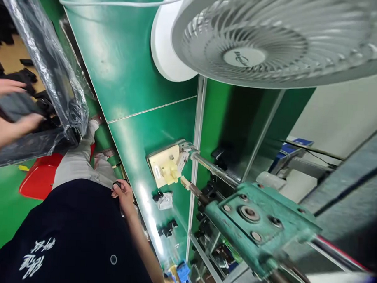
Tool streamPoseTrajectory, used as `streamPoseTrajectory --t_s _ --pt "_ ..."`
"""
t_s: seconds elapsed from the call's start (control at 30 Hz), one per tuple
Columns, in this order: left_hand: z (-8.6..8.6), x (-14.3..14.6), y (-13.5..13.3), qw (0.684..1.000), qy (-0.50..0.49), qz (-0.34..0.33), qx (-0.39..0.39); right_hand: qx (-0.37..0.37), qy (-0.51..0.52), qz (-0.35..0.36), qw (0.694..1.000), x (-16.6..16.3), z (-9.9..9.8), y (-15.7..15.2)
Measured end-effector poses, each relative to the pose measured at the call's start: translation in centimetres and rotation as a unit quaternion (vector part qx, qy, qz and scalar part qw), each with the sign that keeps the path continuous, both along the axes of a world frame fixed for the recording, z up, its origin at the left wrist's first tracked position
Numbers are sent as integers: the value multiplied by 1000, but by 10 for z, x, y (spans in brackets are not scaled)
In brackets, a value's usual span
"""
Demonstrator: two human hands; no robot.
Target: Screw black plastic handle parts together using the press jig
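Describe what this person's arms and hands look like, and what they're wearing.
The bare left hand and bare right hand are ungloved; the visible bare right forearm shows no sleeve or watch. The dark navy fabric top carries white lettering and a small pale ring mark.

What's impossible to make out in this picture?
All in the head view:
Dark piece in the left hand: blurred, partly covered by that hand.
Small black part: partly hidden by the right hand.
Label on the yellow block: too small to read.
White fan: cut off by the top and right edges.
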State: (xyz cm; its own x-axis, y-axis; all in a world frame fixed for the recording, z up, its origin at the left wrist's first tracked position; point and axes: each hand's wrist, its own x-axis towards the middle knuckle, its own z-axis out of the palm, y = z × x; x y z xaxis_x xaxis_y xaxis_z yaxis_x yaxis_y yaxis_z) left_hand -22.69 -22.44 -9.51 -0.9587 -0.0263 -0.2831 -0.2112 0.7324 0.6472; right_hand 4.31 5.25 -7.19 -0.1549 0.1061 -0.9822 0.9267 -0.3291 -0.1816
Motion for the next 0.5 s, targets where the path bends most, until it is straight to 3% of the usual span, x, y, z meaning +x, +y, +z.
streamPoseTrajectory --t_s 0.03,0.1,0.2,0.27,0.37,0.43,0.5 --pt "7 10 27 992 81 -88 40 -2 9 -1 1000 3 1 0" --pt "7 25 89 954 153 -237 102 -1 30 -4 1000 8 5 -1" --pt "-13 38 176 898 90 -416 108 19 53 -11 998 19 15 0" --pt "-24 44 215 863 58 -496 84 40 60 -17 997 30 20 2" --pt "-30 56 233 831 61 -547 77 57 59 -22 996 49 25 7" --pt "-33 67 216 841 93 -525 94 55 55 -22 997 58 24 10" --pt "-37 78 176 875 139 -452 101 46 52 -18 997 62 21 11"
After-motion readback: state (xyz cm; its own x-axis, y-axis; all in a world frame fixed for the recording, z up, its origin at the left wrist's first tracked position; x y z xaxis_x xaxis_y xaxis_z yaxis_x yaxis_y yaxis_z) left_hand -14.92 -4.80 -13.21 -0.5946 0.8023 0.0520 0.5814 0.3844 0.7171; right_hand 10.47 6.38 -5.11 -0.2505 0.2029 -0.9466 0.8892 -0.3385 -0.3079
